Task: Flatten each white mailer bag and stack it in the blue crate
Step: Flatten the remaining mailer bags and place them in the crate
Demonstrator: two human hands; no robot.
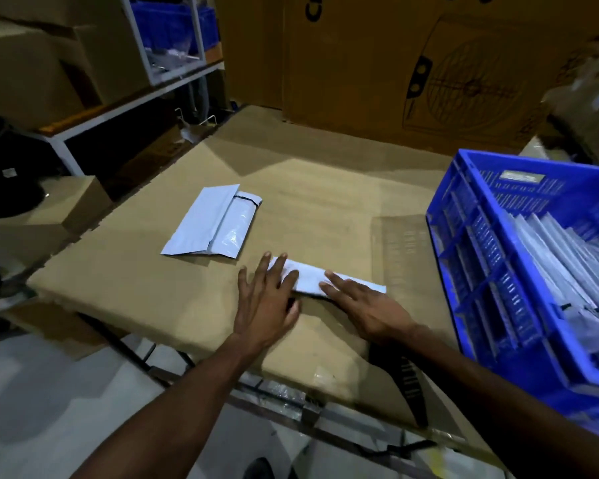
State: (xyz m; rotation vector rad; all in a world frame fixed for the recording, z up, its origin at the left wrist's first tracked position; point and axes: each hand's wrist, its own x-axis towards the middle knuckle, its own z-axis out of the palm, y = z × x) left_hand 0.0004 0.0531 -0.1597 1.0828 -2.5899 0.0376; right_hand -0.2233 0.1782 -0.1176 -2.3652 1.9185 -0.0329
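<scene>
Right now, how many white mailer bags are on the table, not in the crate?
2. One folded mailer bag lies under both hands; one banded bundle lies farther back on the cardboard-covered table. The bundle may hide more.

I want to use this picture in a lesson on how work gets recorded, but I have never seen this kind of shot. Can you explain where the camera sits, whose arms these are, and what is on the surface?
There is no machine here. A person wears a wide-angle camera on the head, so you look down along their own bare arms. The left hand and right hand lie with straight fingers on a folded white mailer bag, pressing it flat on a cardboard-covered table. Nothing is gripped. Farther back lies a banded bundle of mailers, untouched. At the right stands the blue crate, already holding white bags leaning in a row. Cardboard boxes stand behind.
</scene>
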